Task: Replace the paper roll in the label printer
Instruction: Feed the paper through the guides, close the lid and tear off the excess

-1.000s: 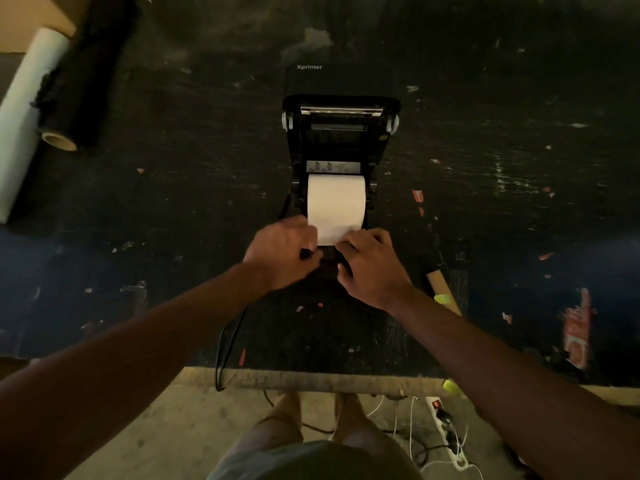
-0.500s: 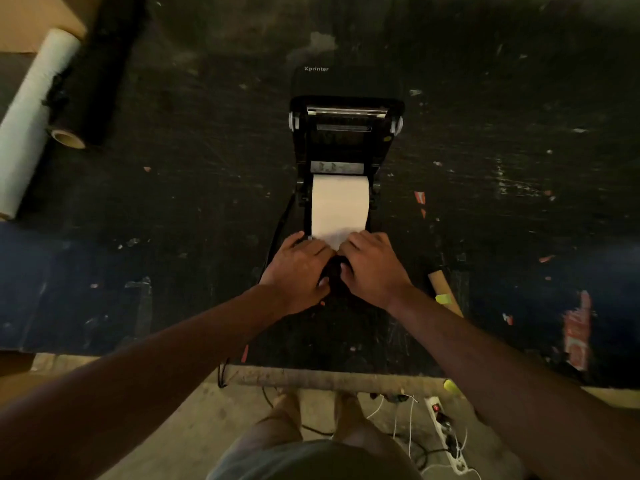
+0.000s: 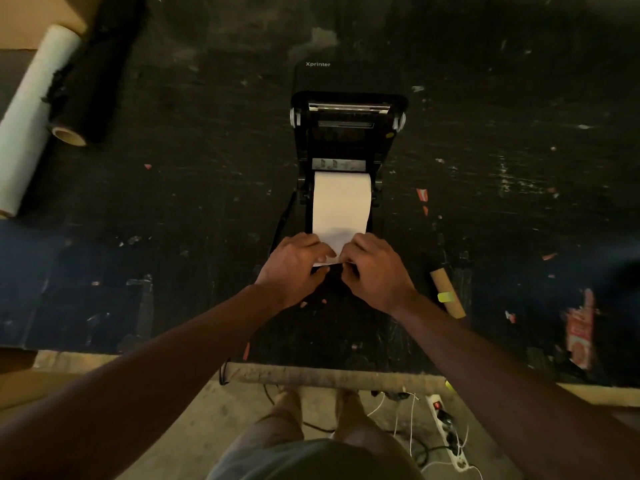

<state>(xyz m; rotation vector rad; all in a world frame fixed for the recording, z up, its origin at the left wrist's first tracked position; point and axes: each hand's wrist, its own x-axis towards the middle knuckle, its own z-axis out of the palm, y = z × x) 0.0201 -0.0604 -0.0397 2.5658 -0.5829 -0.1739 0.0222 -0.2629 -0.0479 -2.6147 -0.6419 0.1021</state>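
The black label printer [image 3: 348, 133] stands on the dark table with its lid tipped open toward the far side. A white paper roll [image 3: 341, 202] sits in its bay, and a strip of paper runs from it toward me. My left hand [image 3: 294, 268] pinches the strip's left corner at the printer's front. My right hand [image 3: 374, 268] pinches the right corner. Both hands cover the printer's front edge and the end of the strip.
An empty cardboard core [image 3: 446, 294] with a yellow tag lies right of the printer. At the far left lie a long white roll [image 3: 33, 109] and a black film roll [image 3: 93, 74]. A cable [image 3: 227, 370] hangs over the table's near edge; a power strip [image 3: 446, 431] lies on the floor.
Both hands have slid toward me along the paper, drawing the loose end out over the printer's front. The strip now reaches farther from the roll.
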